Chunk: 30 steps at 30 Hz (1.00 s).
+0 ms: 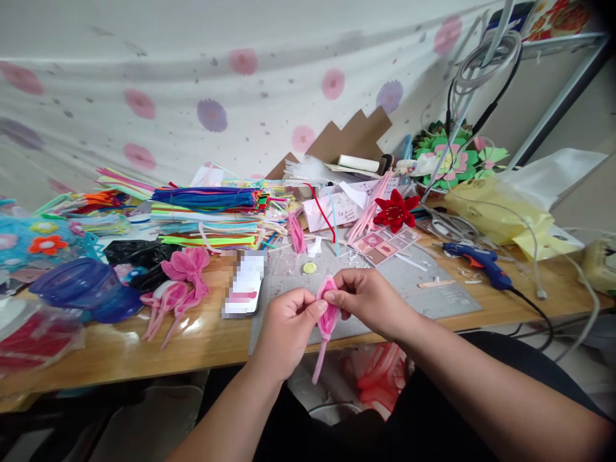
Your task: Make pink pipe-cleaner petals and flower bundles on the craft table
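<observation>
Between my hands is a pink pipe-cleaner petal [329, 321], a bundle of looped strands with a stem pointing down toward my lap. My left hand [292, 327] pinches its left side between thumb and forefinger. From the right, my right hand [366, 296] grips the upper part, its thumb and fingertips pressed together on it. The petal is held above the front edge of a grey cutting mat [447, 300]. Finished-looking pink pipe-cleaner petals [187, 273] lie on the table to the left, and a pink bundle [296, 233] lies behind my hands.
A phone [244, 282] lies left of the mat. Stacked pipe cleaners [205, 215] line the back. Rightward are a red flower [397, 210], a palette [385, 245] and a blue glue gun [481, 262] with its cord. A blue plastic container [86, 289] stands left.
</observation>
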Motion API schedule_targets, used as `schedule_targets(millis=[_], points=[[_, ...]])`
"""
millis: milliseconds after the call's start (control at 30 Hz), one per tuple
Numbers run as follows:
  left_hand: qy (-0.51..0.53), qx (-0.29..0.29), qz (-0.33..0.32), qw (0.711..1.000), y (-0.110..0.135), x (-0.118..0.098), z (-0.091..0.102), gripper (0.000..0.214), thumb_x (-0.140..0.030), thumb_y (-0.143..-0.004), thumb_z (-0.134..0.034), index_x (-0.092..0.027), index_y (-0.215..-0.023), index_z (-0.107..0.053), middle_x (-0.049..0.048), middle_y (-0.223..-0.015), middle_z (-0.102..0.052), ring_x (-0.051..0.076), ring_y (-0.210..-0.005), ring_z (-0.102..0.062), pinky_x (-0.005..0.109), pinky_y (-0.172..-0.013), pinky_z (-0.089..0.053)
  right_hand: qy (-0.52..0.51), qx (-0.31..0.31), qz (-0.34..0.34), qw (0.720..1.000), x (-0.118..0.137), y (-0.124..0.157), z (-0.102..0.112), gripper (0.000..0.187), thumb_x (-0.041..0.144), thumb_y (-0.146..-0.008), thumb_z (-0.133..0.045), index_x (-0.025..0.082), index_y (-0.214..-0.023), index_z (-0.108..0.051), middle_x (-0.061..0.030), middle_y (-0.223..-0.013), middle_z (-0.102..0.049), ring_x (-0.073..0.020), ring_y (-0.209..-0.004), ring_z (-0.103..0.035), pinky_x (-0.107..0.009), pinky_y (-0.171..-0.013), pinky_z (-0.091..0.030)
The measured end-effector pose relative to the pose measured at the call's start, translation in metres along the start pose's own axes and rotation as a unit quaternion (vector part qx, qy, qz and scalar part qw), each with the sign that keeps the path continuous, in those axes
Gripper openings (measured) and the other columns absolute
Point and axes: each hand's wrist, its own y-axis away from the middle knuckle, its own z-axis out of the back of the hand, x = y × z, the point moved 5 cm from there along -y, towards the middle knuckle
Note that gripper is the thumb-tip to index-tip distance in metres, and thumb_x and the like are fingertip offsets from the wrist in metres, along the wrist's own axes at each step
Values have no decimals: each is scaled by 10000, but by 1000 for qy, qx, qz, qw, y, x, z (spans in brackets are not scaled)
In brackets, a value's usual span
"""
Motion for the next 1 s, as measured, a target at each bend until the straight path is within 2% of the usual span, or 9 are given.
schedule_targets(millis=[133,267,333,433,600,767,833,900,1000], points=[[12,-8,2,1000,0,-1,4,259,-353,-781,-605,-155,-617,-581,-2,-582,-567,125,-572,-515,229,-557,-404,10,-11,-16,1000,-1,1,1,277,392,-695,-686,159,-636,-550,40,-507,-517,-64,-406,-454,-185,-386,-351],[132,62,98,985,4,3,-7,213,-346,-729,-669,-135,-717,-642,42,-635,-653,159,-593,-609,286,-609,-487,-31,-41,6,999,0,1,2,277,389,-675,-705,154,-641,-561,29,-547,-547,-71,-444,-479,-199,-424,-389],[167,70,133,975,7,4,-12,206,-315,-716,-684,-120,-779,-664,70,-662,-685,177,-609,-643,314,-630,-514,-62,-42,19,997,0,0,2,245,359,-678,-710,146,-685,-587,22,-594,-567,-71,-489,-492,-204,-468,-409],[177,46,122,976,8,3,-14,160,-268,-723,-674,-111,-752,-668,68,-621,-684,161,-573,-642,293,-606,-523,-89,-13,19,996,-2,-1,-1,202,306,-688,-708,138,-697,-596,26,-601,-559,-66,-520,-483,-201,-503,-410],[189,16,118,975,8,6,-11,179,-300,-753,-644,-124,-722,-646,49,-579,-673,150,-547,-637,278,-581,-525,-91,1,4,996,-2,1,-2,202,283,-665,-732,143,-704,-592,33,-612,-559,-71,-536,-498,-196,-498,-430],[163,65,144,974,8,6,-15,212,-322,-755,-646,-111,-746,-646,62,-607,-683,145,-534,-641,225,-515,-483,-109,19,-4,994,-3,1,-2,271,380,-682,-716,133,-712,-610,23,-610,-569,-65,-513,-493,-194,-483,-430],[151,61,144,976,8,4,-14,220,-331,-748,-655,-112,-738,-638,59,-614,-683,144,-537,-642,170,-424,-400,-98,-1,9,995,-4,0,1,295,410,-713,-683,132,-666,-596,23,-572,-560,-59,-482,-476,-188,-461,-406],[153,65,138,977,7,3,-14,226,-333,-746,-660,-110,-734,-633,62,-630,-688,141,-552,-643,156,-402,-358,-75,-38,24,996,-3,-1,6,326,424,-732,-660,139,-611,-560,26,-527,-544,-61,-457,-474,-187,-445,-392],[180,89,125,972,6,3,-16,225,-326,-767,-644,-102,-747,-640,62,-647,-692,132,-585,-641,199,-535,-452,-65,-70,34,995,-4,-2,9,328,416,-737,-658,143,-599,-540,28,-514,-541,-68,-453,-493,-188,-443,-392]])
